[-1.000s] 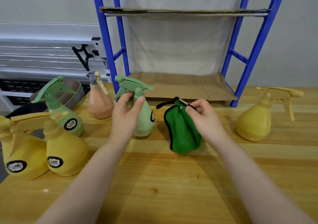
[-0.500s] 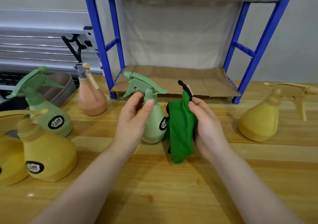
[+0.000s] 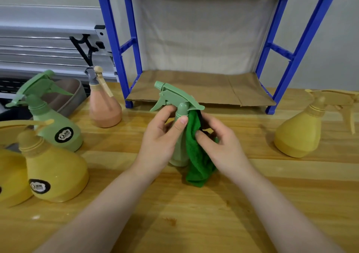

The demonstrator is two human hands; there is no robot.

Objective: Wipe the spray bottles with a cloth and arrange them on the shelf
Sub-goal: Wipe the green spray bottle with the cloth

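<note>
Wooden table (image 3: pixel 194 223) beneath blue shelf (image 3: pixel 116 49)

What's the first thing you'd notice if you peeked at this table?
In the middle, the left hand grips a small green spray bottle while the right hand presses a bright green cloth against it. Behind them stands a blue shelf, its cardboard-lined bottom level bare, and more spray bottles wait on the wooden table: yellow, green and pink on the left, one yellow on the right.
</note>
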